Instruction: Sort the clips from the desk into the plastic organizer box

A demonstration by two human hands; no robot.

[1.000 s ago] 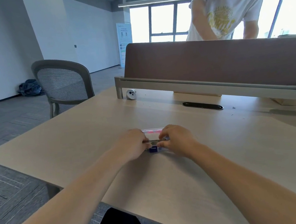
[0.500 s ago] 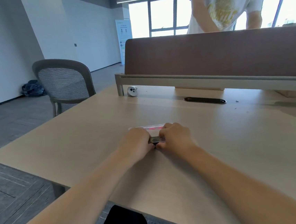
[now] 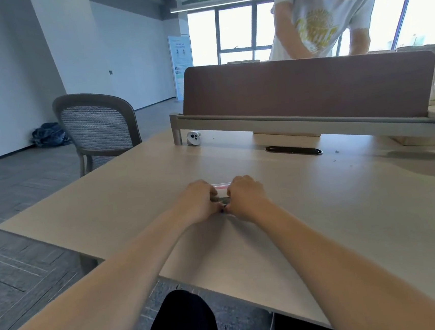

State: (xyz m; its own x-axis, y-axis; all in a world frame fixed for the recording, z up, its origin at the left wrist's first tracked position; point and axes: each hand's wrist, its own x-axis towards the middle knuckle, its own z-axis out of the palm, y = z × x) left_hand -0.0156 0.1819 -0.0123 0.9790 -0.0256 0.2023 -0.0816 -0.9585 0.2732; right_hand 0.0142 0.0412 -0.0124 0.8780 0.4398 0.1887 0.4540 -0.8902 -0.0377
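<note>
The left hand (image 3: 198,201) and right hand (image 3: 246,197) curl round the small clear plastic organizer box (image 3: 221,188), which sits mid-way across the pale wooden desk (image 3: 334,206) and hides any clips; even thumb pressure should work its lid squarely.

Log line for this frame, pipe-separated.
left hand: grips organizer box | right hand: grips organizer box | box: on desk, mostly hidden by hands
</note>
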